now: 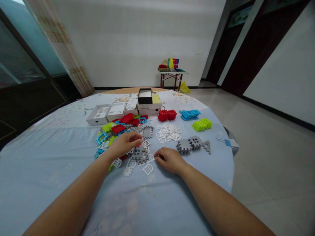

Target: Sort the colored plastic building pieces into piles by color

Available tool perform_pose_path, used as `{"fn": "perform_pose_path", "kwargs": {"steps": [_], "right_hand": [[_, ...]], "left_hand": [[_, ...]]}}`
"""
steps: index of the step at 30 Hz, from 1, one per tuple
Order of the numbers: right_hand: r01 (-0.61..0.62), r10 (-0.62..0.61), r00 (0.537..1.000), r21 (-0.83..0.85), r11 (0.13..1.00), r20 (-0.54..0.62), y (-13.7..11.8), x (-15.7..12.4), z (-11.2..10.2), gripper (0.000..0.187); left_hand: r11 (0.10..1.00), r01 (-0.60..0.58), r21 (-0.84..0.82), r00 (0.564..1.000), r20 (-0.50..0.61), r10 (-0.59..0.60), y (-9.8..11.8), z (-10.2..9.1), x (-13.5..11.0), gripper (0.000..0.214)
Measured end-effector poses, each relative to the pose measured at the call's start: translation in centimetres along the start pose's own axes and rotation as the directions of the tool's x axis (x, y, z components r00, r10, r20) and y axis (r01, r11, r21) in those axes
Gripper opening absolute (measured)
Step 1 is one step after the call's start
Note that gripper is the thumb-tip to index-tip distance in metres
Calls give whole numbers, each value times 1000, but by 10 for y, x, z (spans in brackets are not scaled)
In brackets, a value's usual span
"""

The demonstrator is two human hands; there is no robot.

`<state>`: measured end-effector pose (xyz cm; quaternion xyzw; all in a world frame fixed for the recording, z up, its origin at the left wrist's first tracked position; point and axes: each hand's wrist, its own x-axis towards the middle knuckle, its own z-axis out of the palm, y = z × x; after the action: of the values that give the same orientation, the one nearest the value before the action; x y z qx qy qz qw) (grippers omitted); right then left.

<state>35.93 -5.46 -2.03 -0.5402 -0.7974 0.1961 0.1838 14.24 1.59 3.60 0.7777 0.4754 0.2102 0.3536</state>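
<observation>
My left hand reaches over a mixed heap of flat interlocking plastic pieces. Its fingers are loosely bent, with a gap to the thumb and nothing visible in them. Below it are grey notched panels and white lattice window pieces. My right hand rests on the cloth right of the heap, fingers curled in towards the thumb. Its fingertips are at the edge of a white window piece; whether they grip it is hidden. Red panels and blue frames lie in the heap's left and back parts.
Separate groups hold white window pieces, red pieces, blue pieces, lime-green pieces and grey panels. Behind the heap stand open white boxes and a black box. A blue clip sits at the table's right edge.
</observation>
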Motion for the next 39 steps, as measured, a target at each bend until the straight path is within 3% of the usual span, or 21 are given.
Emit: {"fn": "perform_pose_path", "kwargs": {"steps": [4,9,16,24,30,39], "right_hand": [[9,-9,1000,4,1000,4,1,0,2,22],[19,-19,1000,13,1000,-19,2,-1,4,22],[6,-6,1000,14,1000,-27,1,-2,4,23],[6,-5,999,22,1000,-41,1,-2,5,22],[15,-13,999,32,999,-48,2,-1,7,22],[16,-14,998,34,999,-54,2,-2,5,22]], "left_hand": [[998,23,66,999,21,-24,-8,-8,-20,39],[984,40,172,996,76,-54,-2,-14,-31,40],[936,9,353,999,-46,8,-19,-35,-35,39],[803,0,596,998,-45,34,-36,-25,-32,40],[790,63,610,998,-62,-31,-38,-24,-32,33],[789,55,612,998,-56,-26,-31,-26,-34,29]]}}
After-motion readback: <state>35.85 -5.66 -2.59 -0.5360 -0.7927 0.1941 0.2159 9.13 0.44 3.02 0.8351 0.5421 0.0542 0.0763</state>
